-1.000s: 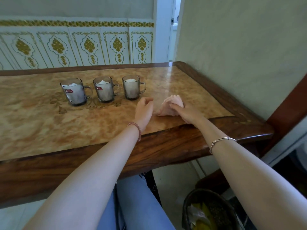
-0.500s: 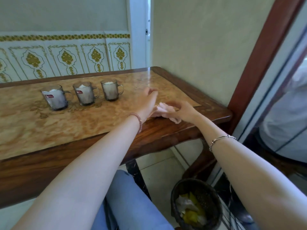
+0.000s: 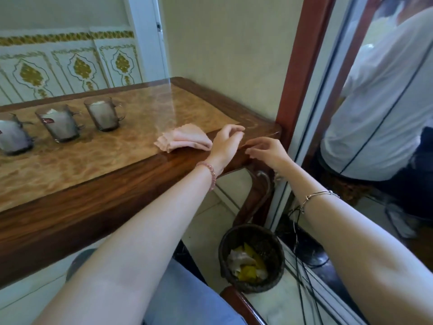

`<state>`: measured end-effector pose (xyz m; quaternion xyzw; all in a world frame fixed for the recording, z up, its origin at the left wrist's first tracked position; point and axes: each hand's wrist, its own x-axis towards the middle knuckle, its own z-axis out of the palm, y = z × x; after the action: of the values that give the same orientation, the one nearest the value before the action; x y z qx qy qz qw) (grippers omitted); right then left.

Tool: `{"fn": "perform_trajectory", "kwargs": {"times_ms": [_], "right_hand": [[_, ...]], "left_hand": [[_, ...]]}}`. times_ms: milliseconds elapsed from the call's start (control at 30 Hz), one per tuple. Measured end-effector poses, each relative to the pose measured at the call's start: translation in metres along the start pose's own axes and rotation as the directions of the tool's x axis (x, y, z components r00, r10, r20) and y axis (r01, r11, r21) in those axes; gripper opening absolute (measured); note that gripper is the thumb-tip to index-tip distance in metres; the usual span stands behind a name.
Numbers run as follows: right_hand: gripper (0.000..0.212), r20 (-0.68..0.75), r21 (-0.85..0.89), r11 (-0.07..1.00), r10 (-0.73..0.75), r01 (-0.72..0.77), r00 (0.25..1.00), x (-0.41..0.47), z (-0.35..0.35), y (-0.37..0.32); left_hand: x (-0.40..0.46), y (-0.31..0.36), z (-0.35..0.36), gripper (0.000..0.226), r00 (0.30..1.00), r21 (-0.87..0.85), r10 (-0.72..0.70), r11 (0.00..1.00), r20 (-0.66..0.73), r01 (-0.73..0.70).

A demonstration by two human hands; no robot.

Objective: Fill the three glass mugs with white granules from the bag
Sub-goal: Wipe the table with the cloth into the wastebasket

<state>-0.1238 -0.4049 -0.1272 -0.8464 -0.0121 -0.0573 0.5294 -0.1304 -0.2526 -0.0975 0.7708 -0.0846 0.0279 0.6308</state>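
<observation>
glass: three filled mugs and one cloth on the table; left hand and right hand, fingers loosely curled, hold nothing.

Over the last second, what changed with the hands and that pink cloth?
The right hand let go of the pink cloth and drew back off the table's corner, holding nothing. The left hand slid right, past the cloth, to the table's edge. The three mugs stayed put, full of white granules.

A folded pink cloth lies on the table; a bin stands below
</observation>
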Motion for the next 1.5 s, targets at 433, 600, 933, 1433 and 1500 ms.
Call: {"fn": "perform_trajectory", "kwargs": {"times_ms": [433, 600, 933, 1433, 1500], "right_hand": [[0.030, 0.000, 0.017, 0.893, 0.449, -0.449, 0.893, -0.030, 0.018, 0.159], [0.035, 0.010, 0.085, 0.790, 0.609, -0.608, 0.793, -0.049, 0.039, 0.222], [0.026, 0.053, 0.064, 0.525, 0.847, -0.849, 0.528, -0.094, 0.062, 0.312], [0.075, 0.384, 0.150, 0.187, 0.894, -0.971, 0.231, -0.145, 0.092, 0.359], [0.074, 0.419, 0.167, 0.139, 0.886, -0.976, 0.198, -0.146, 0.093, 0.364]], "left_hand": [[-0.008, -0.108, 0.053, 0.016, 0.967, 0.134, -0.228, 0.968, 0.114, 0.213], [-0.012, -0.148, 0.062, 0.024, 0.926, 0.187, -0.361, 0.923, 0.113, 0.337], [-0.016, -0.203, 0.073, 0.027, 0.866, 0.265, -0.485, 0.857, 0.121, 0.443], [-0.041, -0.237, 0.076, 0.025, 0.792, 0.342, -0.594, 0.780, 0.140, 0.525], [-0.041, -0.237, 0.073, 0.023, 0.795, 0.347, -0.589, 0.782, 0.142, 0.518]]}}
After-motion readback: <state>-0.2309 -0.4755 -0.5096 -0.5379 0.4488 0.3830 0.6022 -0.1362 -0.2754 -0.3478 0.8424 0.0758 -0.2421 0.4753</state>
